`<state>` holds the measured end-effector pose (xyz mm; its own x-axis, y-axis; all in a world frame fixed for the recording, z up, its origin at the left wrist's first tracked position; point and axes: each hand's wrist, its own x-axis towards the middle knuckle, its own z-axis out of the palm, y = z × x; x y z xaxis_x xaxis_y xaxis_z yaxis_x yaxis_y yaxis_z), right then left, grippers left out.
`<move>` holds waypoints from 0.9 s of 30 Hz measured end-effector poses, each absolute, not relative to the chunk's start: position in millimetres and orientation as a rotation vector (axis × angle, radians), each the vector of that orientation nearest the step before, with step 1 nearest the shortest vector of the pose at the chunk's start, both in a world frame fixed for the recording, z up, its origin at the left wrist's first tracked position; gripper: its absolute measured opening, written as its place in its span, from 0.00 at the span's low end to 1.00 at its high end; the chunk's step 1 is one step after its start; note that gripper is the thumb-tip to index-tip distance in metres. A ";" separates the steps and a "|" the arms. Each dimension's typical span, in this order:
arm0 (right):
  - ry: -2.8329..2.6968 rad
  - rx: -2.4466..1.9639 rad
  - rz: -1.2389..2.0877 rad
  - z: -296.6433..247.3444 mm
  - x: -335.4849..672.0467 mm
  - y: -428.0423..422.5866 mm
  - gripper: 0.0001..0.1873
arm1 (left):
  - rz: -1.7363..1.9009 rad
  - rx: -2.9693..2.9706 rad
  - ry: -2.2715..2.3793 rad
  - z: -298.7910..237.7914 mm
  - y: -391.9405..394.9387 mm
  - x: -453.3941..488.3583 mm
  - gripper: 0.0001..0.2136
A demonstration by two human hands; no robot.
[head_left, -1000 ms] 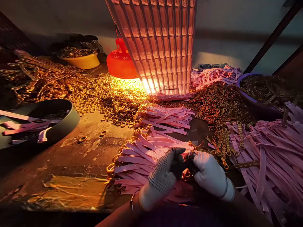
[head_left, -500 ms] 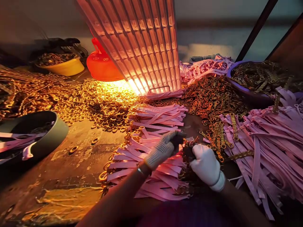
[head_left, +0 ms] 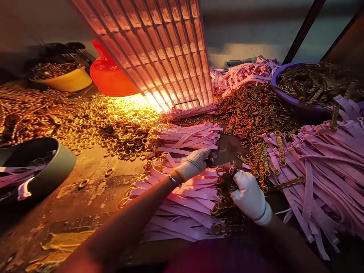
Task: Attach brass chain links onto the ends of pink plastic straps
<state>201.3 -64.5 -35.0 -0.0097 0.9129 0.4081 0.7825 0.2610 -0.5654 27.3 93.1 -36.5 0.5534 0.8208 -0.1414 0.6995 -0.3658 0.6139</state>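
My left hand (head_left: 195,163), in a white dotted glove with dark fingers, reaches over pink straps. Its fingers are curled closed, and what they hold, if anything, is hidden. A dark, lumpy tool (head_left: 229,177), apparently wrapped, is held in my white-gloved right hand (head_left: 248,195); its exact kind does not show. Beneath and left of my hands lies a stack of pink straps (head_left: 176,195), with gold rings (head_left: 125,201) along the left ends and gold chain-like pieces (head_left: 218,206) at the right ends. Another bunch of pink straps (head_left: 187,134) lies beyond.
Gold rings (head_left: 127,132) are heaped under a bright light behind a ribbed panel (head_left: 170,57). Gold link pieces (head_left: 250,113) pile up beside a purple basin (head_left: 274,81). Loose pink straps (head_left: 327,163) spread at right. A grey-green container (head_left: 66,163) stands left, near an orange-red container (head_left: 112,77).
My left hand has moved away from the tool, left and slightly forward. My right hand keeps hold of the tool, nearly in place. The view has shifted slightly.
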 end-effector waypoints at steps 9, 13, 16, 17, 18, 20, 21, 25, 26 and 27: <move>-2.148 -1.643 0.175 -3.2 162.7 -49.8 0.09 | 0.553 1.501 1.046 20.7 21.0 -26.0 0.09; -2.195 -1.709 0.012 1.5 150.0 -48.7 0.07 | 0.650 1.430 1.021 24.4 0.7 -33.7 0.08; -2.286 -1.706 -0.110 3.4 145.2 -52.7 0.10 | 0.654 1.384 0.999 25.7 -10.3 -32.5 0.08; -2.314 -1.704 -0.144 3.9 144.3 -54.5 0.11 | 0.637 1.403 1.006 24.6 -13.4 -31.3 0.09; -2.335 -1.711 -0.172 4.3 143.8 -56.3 0.12 | 0.618 1.468 1.022 22.2 -16.1 -30.1 0.10; -2.357 -1.742 -0.197 4.4 143.9 -59.9 0.13 | 0.598 1.728 1.070 13.5 -20.3 -27.8 0.11; -2.369 -1.758 -0.193 4.1 144.3 -61.8 0.13 | 0.602 1.881 1.083 7.8 -21.8 -27.1 0.10; -2.430 -1.788 -0.109 4.9 148.0 -71.1 0.12 | 0.562 2.079 1.017 -8.9 -25.5 -29.3 0.08; -2.446 -1.779 -0.075 6.3 149.1 -73.6 0.12 | 0.528 2.025 1.019 -9.3 -26.2 -30.8 0.10; -2.459 -1.762 -0.041 8.1 150.1 -76.0 0.11 | 0.505 1.969 1.032 -8.1 -27.1 -32.3 0.12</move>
